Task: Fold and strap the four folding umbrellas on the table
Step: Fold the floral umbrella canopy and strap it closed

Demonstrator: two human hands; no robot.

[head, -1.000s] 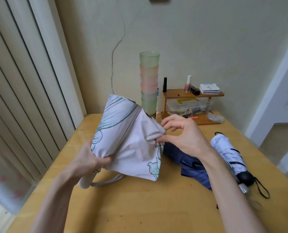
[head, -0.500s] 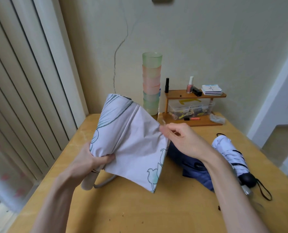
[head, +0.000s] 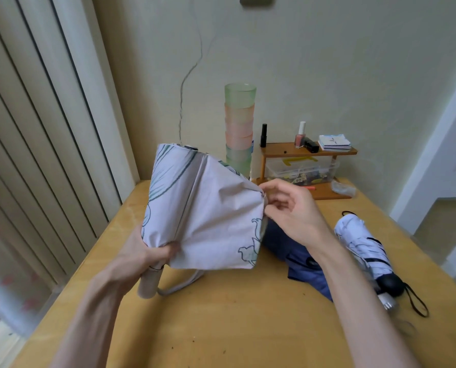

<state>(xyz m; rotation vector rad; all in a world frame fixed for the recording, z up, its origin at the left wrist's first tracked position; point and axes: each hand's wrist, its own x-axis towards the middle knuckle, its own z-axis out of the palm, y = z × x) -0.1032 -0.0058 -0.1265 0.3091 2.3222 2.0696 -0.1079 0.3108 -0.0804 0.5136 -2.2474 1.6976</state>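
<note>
1. The left hand [head: 141,257] grips the pale umbrella [head: 208,208] low down; its thumb [head: 168,252] lies across the gathered cloth and the other fingers are curled behind, out of sight
2. The right hand [head: 293,211] has its fingertips [head: 270,188] curled in close together, pinching the canopy's right edge at the upper corner
3. Between the two grips the canopy is spread as a loose, creased sheet, held up off the table [head: 221,328] and tilted away from the person
4. Just below the left fingers the handle [head: 149,284] sticks out, and its loop [head: 179,285] trails down to the tabletop
5. Under the right wrist lies the blue umbrella [head: 298,258], unfolded and crumpled, partly hidden by the pale canopy and the forearm
6. Beyond the right forearm, to the outside, the white umbrella [head: 362,248] lies on the table with its folds loose, black handle towards the person
7. Past the right fingertips, against the wall, stands a tall stack of cups [head: 239,128]
8. Beside the cups is a small shelf [head: 309,152] with bottles [head: 300,135] on top and a clear box [head: 301,170] beneath
</note>
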